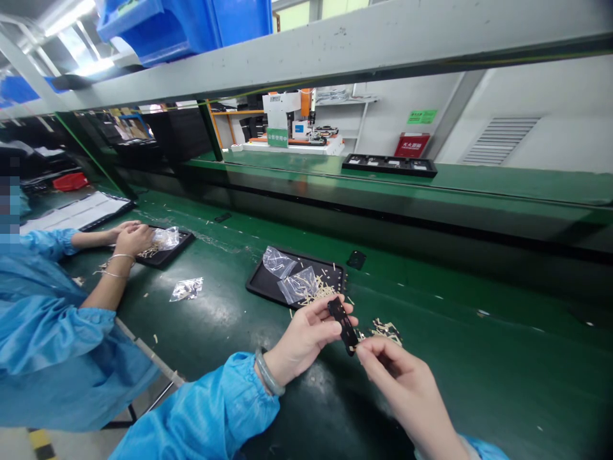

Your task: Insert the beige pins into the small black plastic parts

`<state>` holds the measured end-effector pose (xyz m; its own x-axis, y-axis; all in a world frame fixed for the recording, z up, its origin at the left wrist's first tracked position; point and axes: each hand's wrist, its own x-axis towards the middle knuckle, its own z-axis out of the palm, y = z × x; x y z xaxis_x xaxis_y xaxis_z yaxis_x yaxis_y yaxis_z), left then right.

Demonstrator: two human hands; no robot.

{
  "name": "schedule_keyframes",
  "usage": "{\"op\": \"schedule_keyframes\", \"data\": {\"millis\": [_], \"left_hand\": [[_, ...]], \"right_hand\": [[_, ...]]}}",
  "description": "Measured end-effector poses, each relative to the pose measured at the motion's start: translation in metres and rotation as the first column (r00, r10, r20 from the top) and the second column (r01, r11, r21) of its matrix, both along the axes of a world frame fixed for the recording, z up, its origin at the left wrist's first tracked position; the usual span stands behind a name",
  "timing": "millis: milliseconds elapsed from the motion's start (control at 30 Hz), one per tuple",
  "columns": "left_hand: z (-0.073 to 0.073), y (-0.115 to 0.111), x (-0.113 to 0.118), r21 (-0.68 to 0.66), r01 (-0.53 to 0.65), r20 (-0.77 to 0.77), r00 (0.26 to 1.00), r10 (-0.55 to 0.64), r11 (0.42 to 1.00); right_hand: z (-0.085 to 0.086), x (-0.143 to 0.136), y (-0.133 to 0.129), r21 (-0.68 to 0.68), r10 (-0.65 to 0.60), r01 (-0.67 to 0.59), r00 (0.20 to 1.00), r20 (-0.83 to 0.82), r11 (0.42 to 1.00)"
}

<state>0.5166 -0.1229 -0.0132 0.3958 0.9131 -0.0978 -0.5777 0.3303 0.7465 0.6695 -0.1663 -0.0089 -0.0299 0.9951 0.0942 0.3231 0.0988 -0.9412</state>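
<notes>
My left hand [311, 335] grips a small, flat black plastic part [343, 327] with slots in it, thumb on the near face and fingers behind. The part is held tilted above the green bench. At its lower end, the thumb and forefinger of my right hand [402, 370] are pinched together, touching or nearly touching it. Whatever lies in that pinch is too small to make out. Just beyond my right fingers is a pile of beige and black strips [385, 331]. Behind my left hand sits a black tray [261, 281] with clear plastic bags [299, 285] and many beige strips.
At the left, a co-worker's hands [134, 237] work over another black tray [167, 257]. A clear bag [186, 289] lies between us. A small black part [356, 259] rests beyond my tray. A raised ledge holds a long black tray [390, 165]; a grey beam [335, 48] crosses above.
</notes>
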Motion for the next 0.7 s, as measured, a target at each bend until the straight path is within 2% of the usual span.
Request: {"op": "schedule_keyframes", "data": {"millis": [333, 700], "left_hand": [[-0.0026, 0.0007, -0.0005, 0.003, -0.001, 0.003, 1.000, 0.001, 1.000], [-0.0002, 0.0000, 0.0010, 0.011, -0.028, -0.016, 0.999, 0.028, 1.000]], "right_hand": [[0.0017, -0.0005, -0.0005, -0.003, -0.004, 0.004, 1.000, -0.015, 1.000], [0.0017, -0.0003, 0.0007, 0.013, 0.002, -0.003, 0.999, 0.048, 1.000]]}}
